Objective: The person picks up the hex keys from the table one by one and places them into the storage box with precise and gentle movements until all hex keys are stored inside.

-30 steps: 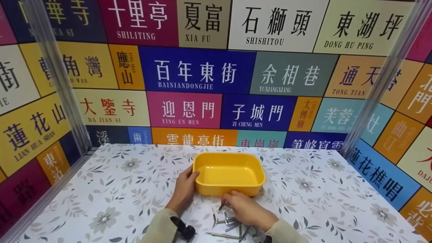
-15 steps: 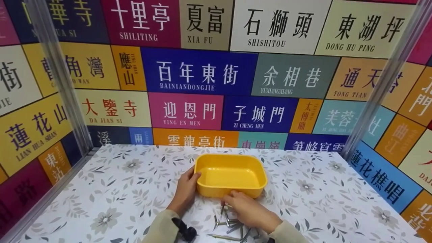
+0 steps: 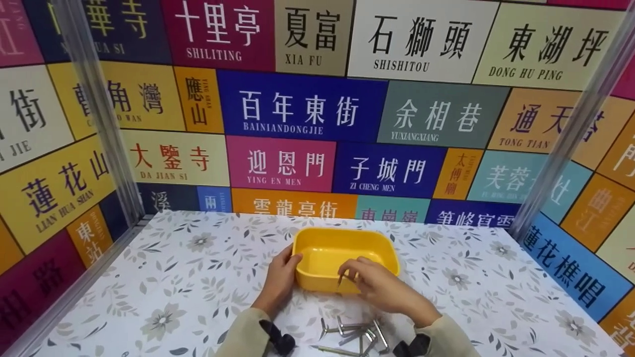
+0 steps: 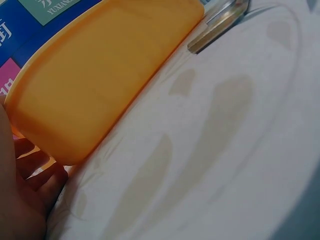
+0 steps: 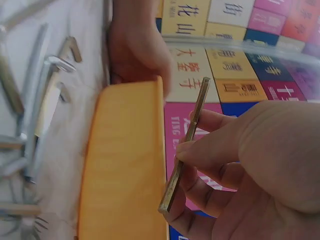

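A yellow plastic box stands on the table, and no contents show in the visible part of its inside. My left hand grips its left end, thumb at the rim; in the left wrist view the fingers curl at the lower corner. Over the front rim hovers my right hand. Between thumb and fingers it pinches a brassy hex key, tilted in the right wrist view, its bend not plainly seen. Several metal hex keys lie in a loose pile in front of the box.
The table has a white cloth with grey flowers and leaves. A wall of coloured place-name signs closes off the back and sides. Clear upright strips stand at the corners.
My right hand has risen from the pile to the box's front rim with a hex key in it. The left hand keeps its grip on the box. The view has shifted slightly.
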{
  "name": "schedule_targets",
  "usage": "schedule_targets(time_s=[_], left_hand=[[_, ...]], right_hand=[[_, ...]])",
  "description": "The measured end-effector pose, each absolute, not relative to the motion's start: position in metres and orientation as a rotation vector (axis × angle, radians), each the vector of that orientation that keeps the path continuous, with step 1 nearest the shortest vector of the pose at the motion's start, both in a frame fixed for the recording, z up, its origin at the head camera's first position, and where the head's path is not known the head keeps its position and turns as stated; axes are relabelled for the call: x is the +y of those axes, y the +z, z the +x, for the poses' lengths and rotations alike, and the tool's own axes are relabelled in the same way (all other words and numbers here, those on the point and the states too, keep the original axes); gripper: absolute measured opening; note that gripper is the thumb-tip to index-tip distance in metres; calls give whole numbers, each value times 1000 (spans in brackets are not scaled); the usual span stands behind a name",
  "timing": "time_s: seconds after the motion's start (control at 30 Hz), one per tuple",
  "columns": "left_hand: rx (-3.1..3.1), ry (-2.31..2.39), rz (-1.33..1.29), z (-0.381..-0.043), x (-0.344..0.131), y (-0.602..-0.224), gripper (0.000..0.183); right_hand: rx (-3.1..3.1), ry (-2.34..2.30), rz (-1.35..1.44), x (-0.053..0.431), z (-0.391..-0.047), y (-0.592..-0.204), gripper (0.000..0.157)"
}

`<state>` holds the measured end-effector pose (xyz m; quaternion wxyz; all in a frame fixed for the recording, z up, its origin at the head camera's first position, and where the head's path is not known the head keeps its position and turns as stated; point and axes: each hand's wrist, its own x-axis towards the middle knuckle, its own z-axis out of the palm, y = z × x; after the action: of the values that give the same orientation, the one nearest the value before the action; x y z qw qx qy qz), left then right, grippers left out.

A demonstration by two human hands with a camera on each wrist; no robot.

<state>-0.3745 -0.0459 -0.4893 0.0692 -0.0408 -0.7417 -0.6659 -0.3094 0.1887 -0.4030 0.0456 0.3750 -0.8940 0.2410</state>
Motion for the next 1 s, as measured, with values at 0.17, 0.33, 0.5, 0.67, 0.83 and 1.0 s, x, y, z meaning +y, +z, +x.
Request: schedule_targets(time_s=[0.17,0.33,0.5,0.67,0.83,1.0], left_hand=[[-2278,-2001,-98,-372,-42,-493,56],[-2299,-2019,-72,-370,-40,-497,56],[-2301,-1992,-93,-372,-42,-497,54],[-2289,-1979,-59,-377,-47,-491,53],[-2316,-2003,-27,-376,-48,-488,54],[-2316,-1998,-32,-376,-47,-487,55]], right_hand=[[-2676,829,1078,197,-329,-405,35],[-2679,949,968,200,-349,-409,37],[-2698,1006,827,202,-365,-413,38],[-2708,1042,721,200,-381,-416,39],[-2757,1029,602,197,-393,-423,42],[-2802,1027,515,195,-399,-430,43]])
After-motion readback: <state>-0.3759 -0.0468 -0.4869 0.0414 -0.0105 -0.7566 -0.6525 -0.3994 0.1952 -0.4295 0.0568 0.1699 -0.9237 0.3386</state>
